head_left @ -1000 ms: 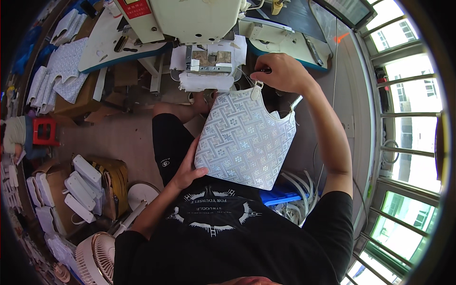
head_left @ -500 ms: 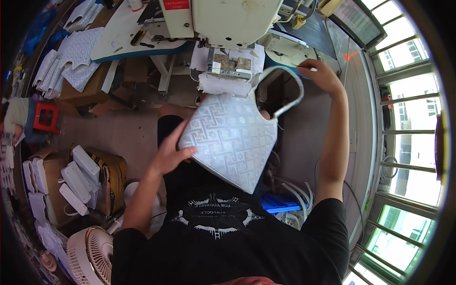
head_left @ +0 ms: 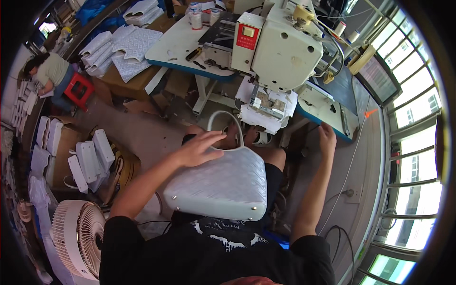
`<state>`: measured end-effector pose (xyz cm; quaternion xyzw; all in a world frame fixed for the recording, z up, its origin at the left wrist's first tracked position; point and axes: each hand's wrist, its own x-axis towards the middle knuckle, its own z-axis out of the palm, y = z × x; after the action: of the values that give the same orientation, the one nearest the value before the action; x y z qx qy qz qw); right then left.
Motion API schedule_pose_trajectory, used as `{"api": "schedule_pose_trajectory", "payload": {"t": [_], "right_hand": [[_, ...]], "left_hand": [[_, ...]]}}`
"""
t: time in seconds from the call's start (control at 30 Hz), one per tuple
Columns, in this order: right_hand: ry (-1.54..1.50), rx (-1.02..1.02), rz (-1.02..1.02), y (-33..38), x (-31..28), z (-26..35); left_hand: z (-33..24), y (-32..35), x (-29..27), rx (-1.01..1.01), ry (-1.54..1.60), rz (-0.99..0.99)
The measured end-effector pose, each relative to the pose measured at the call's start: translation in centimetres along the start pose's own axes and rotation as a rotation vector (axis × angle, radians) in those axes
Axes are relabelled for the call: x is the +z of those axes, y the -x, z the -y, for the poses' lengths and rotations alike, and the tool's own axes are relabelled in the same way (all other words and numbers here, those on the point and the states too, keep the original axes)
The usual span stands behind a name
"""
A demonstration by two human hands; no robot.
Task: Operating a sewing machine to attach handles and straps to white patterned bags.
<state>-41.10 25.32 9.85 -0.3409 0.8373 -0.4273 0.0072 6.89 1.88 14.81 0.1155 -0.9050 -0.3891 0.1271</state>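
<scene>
A silvery-white patterned handbag (head_left: pixel 223 178) lies on my lap, its base with small metal feet turned toward me. Its looped handle (head_left: pixel 219 113) stands up at the far side. My left hand (head_left: pixel 202 148) is over the bag's upper left edge, fingers stretched out; whether it presses on the bag is hard to tell. Off to the right, apart from the bag, my right hand (head_left: pixel 327 138) is closed near the edge of the sewing table (head_left: pixel 327 114). A small dark tip shows at its fingers, too small to name.
A sewing machine (head_left: pixel 285 52) stands ahead, with white material around its metal clamp (head_left: pixel 270 102). Screwdriver (head_left: pixel 194 54) and thread spools (head_left: pixel 196 21) lie on the left tabletop (head_left: pixel 171 45). Bag pieces (head_left: pixel 135 45) are stacked beyond. A fan (head_left: pixel 78 235) is near left; another person (head_left: pixel 52 76) bends by a red stool (head_left: pixel 79 90).
The handbag has come away from the machine onto my lap and turned base toward me. My left hand moved to its top; my right hand lowered, away from the handle. The view shifted.
</scene>
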Motion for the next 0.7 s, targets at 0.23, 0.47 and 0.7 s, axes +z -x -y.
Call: {"api": "schedule_pose_trajectory", "payload": {"t": [0.23, 0.47, 0.7], "right_hand": [[-0.161, -0.068, 0.703, 16.3, 9.3, 5.5], [-0.710, 0.167, 0.553, 15.1, 2.4, 13.7], [-0.473, -0.188, 0.346, 9.2, 3.5, 17.7]], "left_hand": [[3.8, -4.7, 9.2, -0.076, -0.129, 0.390], [-7.1, -5.8, -1.1, 0.309, -0.223, 0.016], [-5.3, -9.1, -4.7, 0.264, -0.421, -0.035]]}}
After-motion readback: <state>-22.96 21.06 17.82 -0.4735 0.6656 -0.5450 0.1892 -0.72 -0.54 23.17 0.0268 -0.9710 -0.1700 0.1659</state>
